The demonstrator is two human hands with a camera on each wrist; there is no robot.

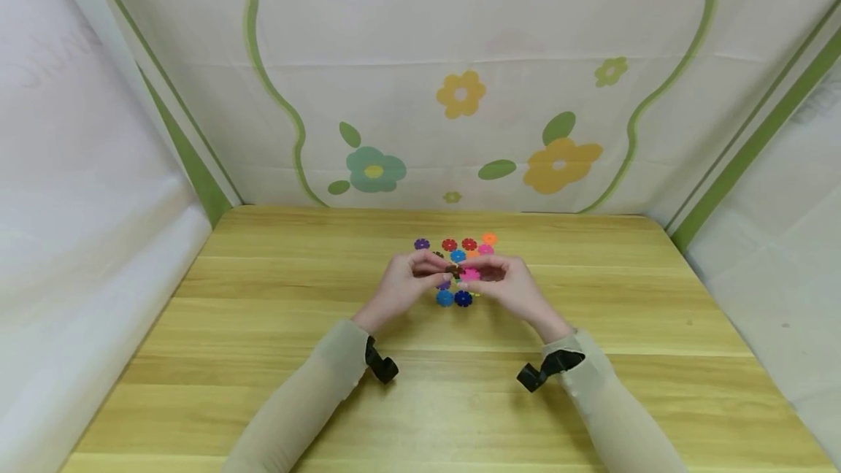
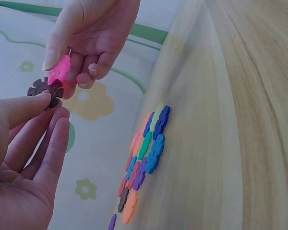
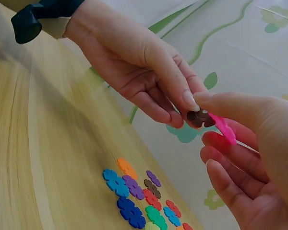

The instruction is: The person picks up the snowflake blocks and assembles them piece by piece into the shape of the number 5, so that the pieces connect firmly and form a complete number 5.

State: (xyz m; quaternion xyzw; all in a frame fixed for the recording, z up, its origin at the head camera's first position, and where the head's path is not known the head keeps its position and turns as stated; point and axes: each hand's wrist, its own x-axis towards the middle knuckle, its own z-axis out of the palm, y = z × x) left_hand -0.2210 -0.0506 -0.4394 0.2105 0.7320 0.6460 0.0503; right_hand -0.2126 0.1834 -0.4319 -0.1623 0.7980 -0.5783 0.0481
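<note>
My left hand [image 1: 407, 279] pinches a brown notched flower-shaped disc [image 2: 44, 92] between thumb and fingers. A pink disc of the same kind [image 2: 60, 71] is pinched in my right hand [image 1: 509, 283]. Their edges meet at an angle, the pink one crossing the brown one's rim, as both wrist views show. Both hands are raised over the group of discs on the table. In the right wrist view, the right thumb covers part of the pink disc [image 3: 223, 128], and the left thumb lies over the brown disc [image 3: 200, 118].
Several flat flower discs lie grouped on the wooden table [image 1: 296, 385] below the hands, among them a dark blue disc [image 1: 463, 299], a light blue disc [image 1: 444, 298] and a purple disc [image 1: 422, 244]. White printed cloth [image 1: 407, 101] walls the back and sides.
</note>
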